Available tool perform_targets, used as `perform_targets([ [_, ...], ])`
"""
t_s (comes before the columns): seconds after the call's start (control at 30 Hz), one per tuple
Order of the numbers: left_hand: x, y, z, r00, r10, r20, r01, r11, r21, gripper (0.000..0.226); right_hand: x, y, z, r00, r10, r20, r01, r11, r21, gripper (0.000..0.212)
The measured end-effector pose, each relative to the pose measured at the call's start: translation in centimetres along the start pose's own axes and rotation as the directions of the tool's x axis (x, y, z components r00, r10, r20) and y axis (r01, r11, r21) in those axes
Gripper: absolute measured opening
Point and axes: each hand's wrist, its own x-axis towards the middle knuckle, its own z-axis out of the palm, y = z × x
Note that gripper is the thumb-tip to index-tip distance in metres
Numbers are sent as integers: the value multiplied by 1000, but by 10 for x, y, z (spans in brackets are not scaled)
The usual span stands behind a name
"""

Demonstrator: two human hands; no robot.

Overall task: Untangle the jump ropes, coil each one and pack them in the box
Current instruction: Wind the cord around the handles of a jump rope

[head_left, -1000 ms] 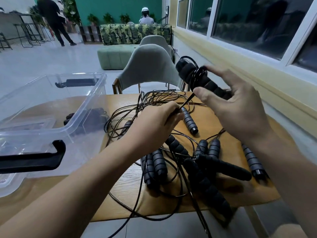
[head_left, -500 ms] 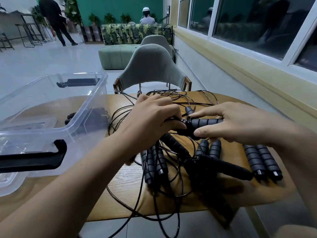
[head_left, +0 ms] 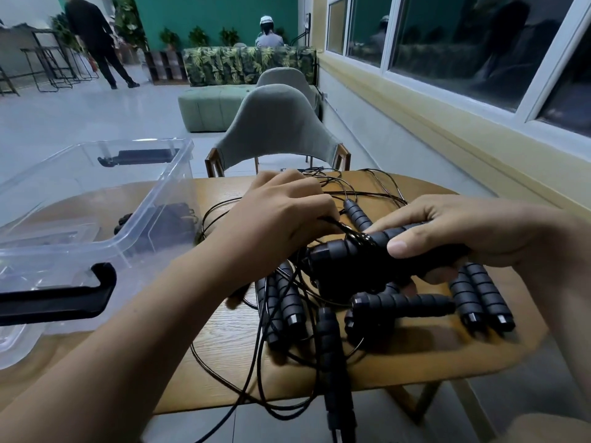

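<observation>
A tangle of black jump ropes (head_left: 323, 314) with ribbed foam handles lies on the wooden table (head_left: 224, 330). My right hand (head_left: 447, 235) grips a pair of bundled handles (head_left: 339, 255) just above the pile, thumb on top. My left hand (head_left: 281, 215) pinches the thin black cord (head_left: 335, 222) that wraps round those handles. A clear plastic box (head_left: 96, 219) with black latches stands at the left; a dark coiled rope (head_left: 160, 222) shows through its wall. One handle (head_left: 332, 362) hangs over the table's near edge.
Two loose handles (head_left: 483, 298) lie side by side at the right of the table. A grey chair (head_left: 275, 129) stands behind the table, with a window wall to the right. People are far off across the room.
My right hand has brought the bundled handles down from the air to the pile. My left hand stays on the cord and has drawn it closer to the handles.
</observation>
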Motion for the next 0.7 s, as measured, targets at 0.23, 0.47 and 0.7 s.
perform_targets([
  [0.23,-1,-6,4,999,-28,-15,27,998,-57,18,8,7,2,980,-177,89,160,973,169,58],
  [0.47,-7,-24,12,984,-169,55,175,977,-126,26,15,5,7,972,-235,13,231,963,137,63],
  [0.7,-4,-13,12,915,-357,186,392,894,-216,45,31,9,17,939,-316,-137,342,906,249,62],
])
